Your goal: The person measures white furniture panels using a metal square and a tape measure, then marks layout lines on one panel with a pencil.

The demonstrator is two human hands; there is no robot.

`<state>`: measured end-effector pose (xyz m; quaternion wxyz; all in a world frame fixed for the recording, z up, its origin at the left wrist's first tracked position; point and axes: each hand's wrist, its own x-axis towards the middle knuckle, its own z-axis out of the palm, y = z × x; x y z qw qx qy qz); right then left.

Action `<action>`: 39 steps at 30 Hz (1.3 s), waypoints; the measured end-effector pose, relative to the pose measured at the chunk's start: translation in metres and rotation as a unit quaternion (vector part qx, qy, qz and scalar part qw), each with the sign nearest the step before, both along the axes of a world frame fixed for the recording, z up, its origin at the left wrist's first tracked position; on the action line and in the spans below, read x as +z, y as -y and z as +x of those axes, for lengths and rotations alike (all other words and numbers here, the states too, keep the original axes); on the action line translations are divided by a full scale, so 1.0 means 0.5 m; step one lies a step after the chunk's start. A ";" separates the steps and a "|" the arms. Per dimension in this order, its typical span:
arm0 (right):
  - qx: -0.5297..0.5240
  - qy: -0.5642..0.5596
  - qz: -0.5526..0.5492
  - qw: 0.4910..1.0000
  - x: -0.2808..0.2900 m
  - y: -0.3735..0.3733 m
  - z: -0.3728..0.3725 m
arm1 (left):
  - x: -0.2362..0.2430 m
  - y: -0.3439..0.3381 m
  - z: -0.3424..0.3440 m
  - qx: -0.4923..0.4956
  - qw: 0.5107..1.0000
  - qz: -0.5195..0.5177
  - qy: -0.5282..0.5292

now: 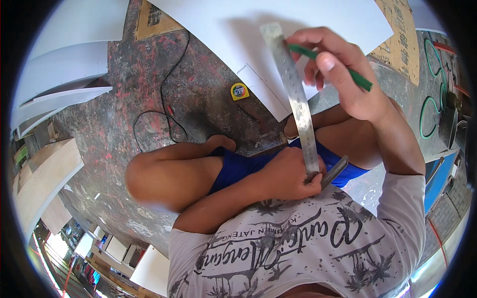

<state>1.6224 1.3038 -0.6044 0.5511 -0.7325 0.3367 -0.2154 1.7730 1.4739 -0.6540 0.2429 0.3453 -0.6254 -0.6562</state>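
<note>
Two hands occupied, one tool in each. Left hand (293, 174): fingers wrapped on the near end of a steel ruler (297, 97), close in front of the torso. Ruler: flat, narrow, straight-edged strip; metal scuffed and blotchy, bright glare mid-length. A short grey bar (335, 171) juts out beside the same hand; its join to the ruler is hidden. Right hand (345, 59): thumb and fingers grasping a slim green pencil (361, 81), one end just beside the ruler's far portion; contact cannot be determined.

Orientation: ruler's long axis runs away from the body, far end leaning slightly left, over a smooth white panel (208, 25) that takes a soft shadow. Pencil lies obliquely across it, outer end toward lower right.

Surroundings: yellow tape measure (239, 91), rounded case, on rough, red-flecked floor (114, 119); thin black cable (163, 84) looping nearby.
</note>
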 end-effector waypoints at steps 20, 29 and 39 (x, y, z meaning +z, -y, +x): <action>0.030 -0.290 -0.487 0.823 0.008 0.034 0.008 | 0.032 0.109 0.199 0.420 0.893 0.028 0.158; 0.001 -0.326 -0.457 0.828 0.006 0.029 0.009 | -0.070 0.057 0.084 0.544 0.773 0.157 -0.287; -0.010 -0.328 -0.459 0.826 -0.005 0.032 0.006 | -0.071 0.112 0.028 0.582 0.719 0.242 -0.293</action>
